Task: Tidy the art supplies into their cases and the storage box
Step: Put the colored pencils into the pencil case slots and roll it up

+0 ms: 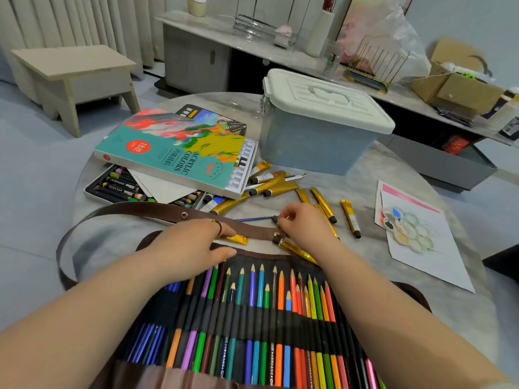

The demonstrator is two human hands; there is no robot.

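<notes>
Left hand (193, 245) lies flat, fingers straight, on pencil roll (266, 258) edge, half covering gold paint tube (238, 239); right hand (303, 226) curled at black cap (274, 219), grip unclear.

**Words and numbers on the art boxes**

The big teal paint box (168, 153) says "ACRYLIC COLORS" in dark letters, upside down from here, with the Chinese words "丙烯颜料" right beside them. A red circle (138, 147) on the same box shows "18色" in white. The black box (209, 117) behind it has a yellow label (191, 114) with Chinese words, too small to read. The crayons (123, 189) and the colored pencils (271, 360) carry tiny white print that cannot be read.
</notes>
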